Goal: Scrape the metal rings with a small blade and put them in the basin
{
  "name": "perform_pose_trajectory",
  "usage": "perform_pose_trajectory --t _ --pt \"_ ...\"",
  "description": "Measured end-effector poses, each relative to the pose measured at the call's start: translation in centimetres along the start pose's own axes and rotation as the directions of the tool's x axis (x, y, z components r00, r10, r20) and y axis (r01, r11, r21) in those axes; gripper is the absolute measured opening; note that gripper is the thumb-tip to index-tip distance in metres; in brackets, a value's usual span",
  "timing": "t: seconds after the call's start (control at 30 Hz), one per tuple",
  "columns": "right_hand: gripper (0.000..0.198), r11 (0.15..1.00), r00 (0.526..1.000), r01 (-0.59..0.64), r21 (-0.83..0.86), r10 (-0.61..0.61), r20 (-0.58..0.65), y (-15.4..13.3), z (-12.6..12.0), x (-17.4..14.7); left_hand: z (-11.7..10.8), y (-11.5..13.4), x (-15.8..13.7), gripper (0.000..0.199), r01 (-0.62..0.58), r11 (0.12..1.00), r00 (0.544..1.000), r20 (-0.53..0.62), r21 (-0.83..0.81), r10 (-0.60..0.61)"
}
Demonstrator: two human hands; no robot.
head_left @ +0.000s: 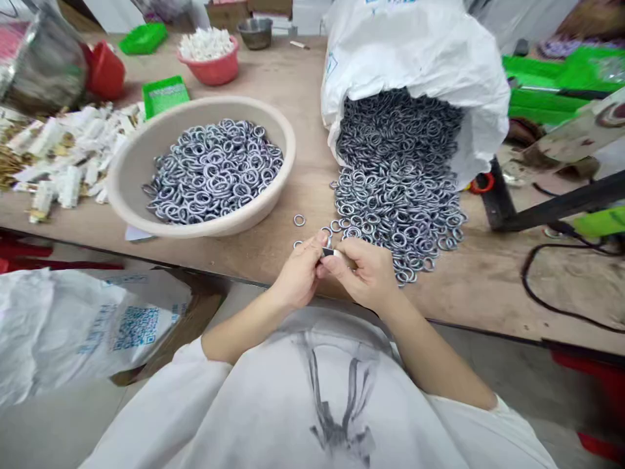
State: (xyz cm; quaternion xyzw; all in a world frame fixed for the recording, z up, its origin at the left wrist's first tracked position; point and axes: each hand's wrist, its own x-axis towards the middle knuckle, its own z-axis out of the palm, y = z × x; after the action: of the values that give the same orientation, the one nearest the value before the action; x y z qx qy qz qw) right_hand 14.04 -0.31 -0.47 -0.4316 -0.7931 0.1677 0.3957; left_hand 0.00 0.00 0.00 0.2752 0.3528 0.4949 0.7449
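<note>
Head view: we see the right hand (pixel 368 273) pinching a small dark flat piece (pixel 327 251) near the edge of the worktop (pixel 488 286); the left hand (pixel 300 273) has curled fingers against it, their grasp unclear. A loose pinch could drop it, and a forearm brushing the grey rings (pixel 390 208) could roll some off.
</note>
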Motion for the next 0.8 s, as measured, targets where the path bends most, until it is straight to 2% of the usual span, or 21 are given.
perform_pose_trajectory --t 0.13,0.2,0.27,0.3,0.37,0.43,0.57,0.67,0.8 --pt "0.04 0.981 0.985 -0.174 0.09 0.173 0.02 1.0 0.0 0.4 -0.5 -0.2 -0.3 0.051 -0.044 0.996 0.988 0.151 0.073 0.032" --pt "0.04 0.949 0.953 -0.299 0.098 0.302 -0.02 1.9 -0.1 1.2 -0.8 -0.3 -0.6 0.053 -0.053 0.992 0.966 0.257 0.112 0.022" --pt "0.04 0.924 0.924 -0.381 0.027 0.381 -0.032 2.6 0.0 2.5 -1.2 -0.3 -0.8 0.053 -0.059 0.99 0.96 0.277 0.125 0.022" --pt "0.038 0.916 0.917 -0.399 -0.044 0.399 -0.007 2.8 0.3 3.4 -1.6 -0.2 -0.9 0.052 -0.069 0.989 0.968 0.248 0.128 0.035" --pt "0.034 0.9 0.912 -0.374 -0.222 0.401 0.092 2.8 1.2 5.4 -2.6 0.0 -0.9 0.05 -0.094 0.983 0.986 0.152 0.157 0.07" --pt "0.033 0.89 0.907 -0.264 -0.372 0.36 0.218 2.5 2.7 7.5 -3.8 0.4 -0.9 0.047 -0.101 0.974 0.994 0.068 0.201 0.089" --pt "0.032 0.847 0.849 -0.118 -0.519 0.357 0.389 2.4 5.7 10.6 -6.0 1.4 -1.1 0.041 -0.101 0.977 0.993 -0.044 0.189 0.111" --pt "0.031 0.825 0.832 -0.071 -0.561 0.359 0.422 2.9 6.7 11.3 -6.8 2.3 -1.0 0.03 -0.061 0.994 0.994 -0.087 0.088 0.069" --pt "0.036 0.812 0.821 -0.139 -0.567 0.414 0.393 3.9 6.1 11.0 -6.7 2.6 -0.2 0.016 0.032 0.998 0.994 -0.101 -0.056 -0.038"
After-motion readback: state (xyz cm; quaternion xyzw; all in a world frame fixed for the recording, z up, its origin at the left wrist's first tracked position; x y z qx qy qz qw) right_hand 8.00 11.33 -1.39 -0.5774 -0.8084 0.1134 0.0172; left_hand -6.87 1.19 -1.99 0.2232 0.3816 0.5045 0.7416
